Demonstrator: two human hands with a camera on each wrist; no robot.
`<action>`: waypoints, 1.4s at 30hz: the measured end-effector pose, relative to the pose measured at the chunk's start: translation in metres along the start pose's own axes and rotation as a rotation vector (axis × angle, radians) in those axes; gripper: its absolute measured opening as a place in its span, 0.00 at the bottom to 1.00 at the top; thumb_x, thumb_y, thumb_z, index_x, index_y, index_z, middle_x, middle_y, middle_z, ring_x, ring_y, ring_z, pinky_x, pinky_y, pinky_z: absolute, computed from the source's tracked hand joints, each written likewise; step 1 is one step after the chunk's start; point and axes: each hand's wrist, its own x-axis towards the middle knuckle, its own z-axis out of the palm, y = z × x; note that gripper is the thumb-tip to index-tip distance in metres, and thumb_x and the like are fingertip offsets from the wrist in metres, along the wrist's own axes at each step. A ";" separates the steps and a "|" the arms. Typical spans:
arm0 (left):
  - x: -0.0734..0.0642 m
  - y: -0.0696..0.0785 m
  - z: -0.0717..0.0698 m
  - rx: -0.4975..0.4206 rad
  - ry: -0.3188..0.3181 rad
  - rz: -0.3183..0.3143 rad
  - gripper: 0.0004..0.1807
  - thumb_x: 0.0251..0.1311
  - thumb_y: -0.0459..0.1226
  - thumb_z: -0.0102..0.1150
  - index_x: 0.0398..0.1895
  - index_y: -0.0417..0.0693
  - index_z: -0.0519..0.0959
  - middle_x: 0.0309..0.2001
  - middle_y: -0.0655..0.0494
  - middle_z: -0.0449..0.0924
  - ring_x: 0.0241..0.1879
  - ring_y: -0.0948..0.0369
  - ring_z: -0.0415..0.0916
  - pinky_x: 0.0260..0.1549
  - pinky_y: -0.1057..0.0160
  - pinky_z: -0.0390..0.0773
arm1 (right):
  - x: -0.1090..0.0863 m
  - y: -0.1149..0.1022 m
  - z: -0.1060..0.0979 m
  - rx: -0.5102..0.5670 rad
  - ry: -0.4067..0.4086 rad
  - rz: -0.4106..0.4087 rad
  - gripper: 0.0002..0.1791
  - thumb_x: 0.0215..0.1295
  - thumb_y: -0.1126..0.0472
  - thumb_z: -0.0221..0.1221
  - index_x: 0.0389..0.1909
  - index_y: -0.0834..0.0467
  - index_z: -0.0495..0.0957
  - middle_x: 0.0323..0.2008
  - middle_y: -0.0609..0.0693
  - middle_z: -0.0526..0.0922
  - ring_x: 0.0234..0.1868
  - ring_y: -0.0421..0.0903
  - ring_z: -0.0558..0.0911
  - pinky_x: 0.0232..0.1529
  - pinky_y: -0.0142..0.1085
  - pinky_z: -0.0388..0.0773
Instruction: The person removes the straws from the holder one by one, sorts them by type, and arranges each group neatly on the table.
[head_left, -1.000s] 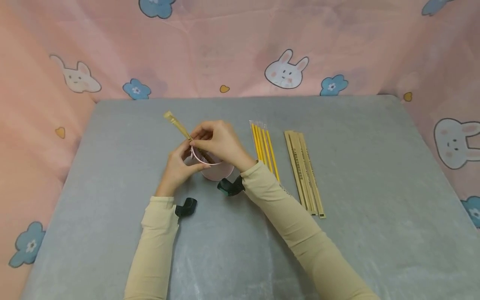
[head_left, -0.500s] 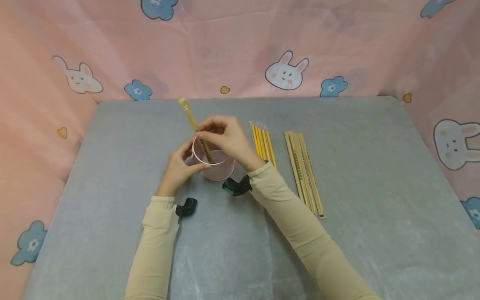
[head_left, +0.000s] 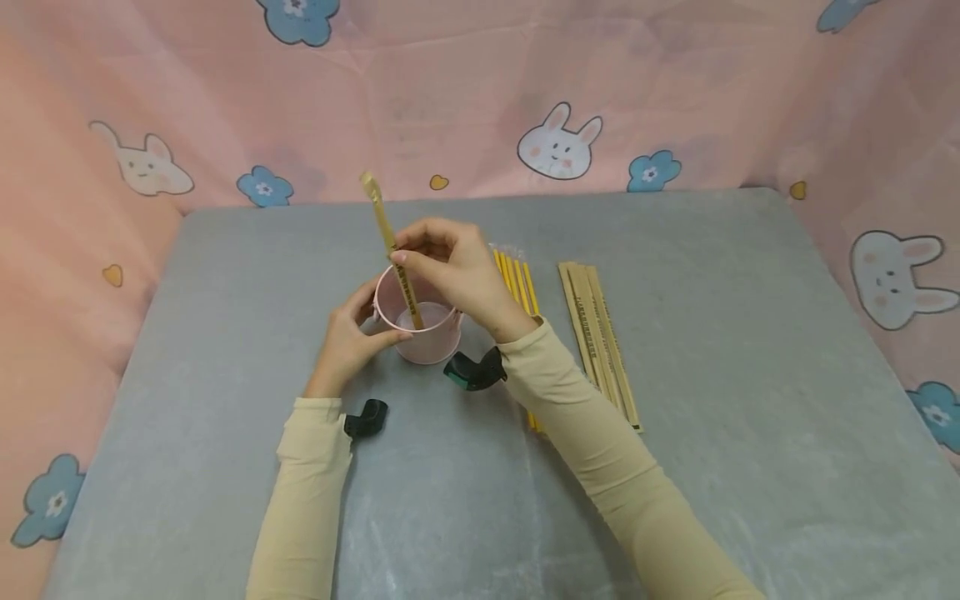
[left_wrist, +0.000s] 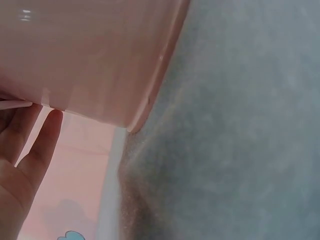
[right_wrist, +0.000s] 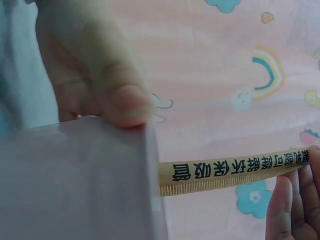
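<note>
A small pink bucket (head_left: 427,348) stands on the grey table. My left hand (head_left: 347,343) grips its left side, thumb at the near rim and fingers around the outside. In the left wrist view, fingertips touch the bucket's wall (left_wrist: 95,65). My right hand (head_left: 472,279) pinches a paper-wrapped straw (head_left: 381,218) between thumb and fingers, above the rim. The straw leans slightly left, its lower part inside the bucket and its upper end well above my hand. Dark printed characters run along the straw's wrapper (right_wrist: 225,172) in the right wrist view.
Right of the bucket lie several yellow sticks (head_left: 516,273) in clear wrapping, partly under my right forearm. Several more paper-wrapped straws (head_left: 592,325) lie in a row beyond them. A pink patterned curtain (head_left: 450,100) hangs behind the table (head_left: 750,333).
My right hand has risen slightly, and the straw has swung from a strong left lean to nearly upright. My left hand keeps its grip on the bucket.
</note>
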 end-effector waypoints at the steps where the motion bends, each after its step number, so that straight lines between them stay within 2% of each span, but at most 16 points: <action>1: 0.000 0.000 0.000 0.004 -0.001 -0.004 0.42 0.43 0.25 0.72 0.66 0.37 0.66 0.61 0.42 0.69 0.58 0.55 0.67 0.59 0.55 0.65 | 0.000 -0.002 0.000 0.010 0.003 -0.007 0.06 0.60 0.73 0.59 0.37 0.72 0.79 0.34 0.60 0.83 0.35 0.47 0.83 0.42 0.39 0.80; 7: 0.000 0.000 -0.002 0.005 0.001 -0.005 0.42 0.42 0.25 0.72 0.65 0.36 0.66 0.62 0.41 0.69 0.59 0.54 0.67 0.60 0.54 0.65 | -0.002 -0.016 -0.002 0.089 0.058 -0.065 0.07 0.58 0.76 0.60 0.37 0.75 0.78 0.33 0.61 0.83 0.35 0.46 0.83 0.42 0.41 0.80; 16: 0.003 0.001 0.001 0.010 0.003 0.002 0.42 0.41 0.24 0.72 0.64 0.35 0.67 0.60 0.41 0.70 0.55 0.55 0.69 0.56 0.57 0.67 | -0.006 -0.034 -0.010 0.138 0.131 -0.154 0.06 0.55 0.79 0.60 0.34 0.77 0.76 0.31 0.54 0.83 0.33 0.43 0.82 0.41 0.40 0.80; 23: 0.003 0.002 0.001 0.003 0.010 0.010 0.42 0.40 0.22 0.72 0.64 0.34 0.67 0.59 0.40 0.71 0.54 0.55 0.69 0.55 0.59 0.68 | -0.007 -0.041 -0.012 0.166 0.137 -0.165 0.06 0.55 0.78 0.60 0.34 0.76 0.77 0.31 0.52 0.84 0.35 0.48 0.82 0.43 0.42 0.80; 30: 0.002 0.002 0.001 0.003 0.012 0.003 0.42 0.39 0.23 0.73 0.64 0.35 0.67 0.60 0.41 0.71 0.57 0.54 0.69 0.57 0.55 0.66 | -0.008 -0.047 -0.013 0.189 0.154 -0.183 0.06 0.55 0.79 0.60 0.35 0.77 0.77 0.31 0.51 0.84 0.35 0.48 0.82 0.44 0.44 0.80; 38: 0.003 0.002 0.001 -0.005 0.012 0.001 0.42 0.39 0.22 0.73 0.63 0.33 0.67 0.59 0.39 0.70 0.55 0.54 0.70 0.55 0.62 0.67 | -0.011 -0.053 -0.017 0.195 0.182 -0.223 0.06 0.54 0.80 0.60 0.34 0.75 0.77 0.30 0.51 0.83 0.33 0.48 0.82 0.41 0.42 0.80; 42: 0.003 0.002 0.000 -0.012 0.016 -0.002 0.42 0.39 0.22 0.72 0.64 0.33 0.66 0.60 0.38 0.70 0.56 0.52 0.69 0.56 0.60 0.67 | -0.012 -0.054 -0.021 0.199 0.192 -0.229 0.05 0.55 0.79 0.60 0.34 0.73 0.79 0.31 0.52 0.83 0.34 0.49 0.82 0.41 0.42 0.80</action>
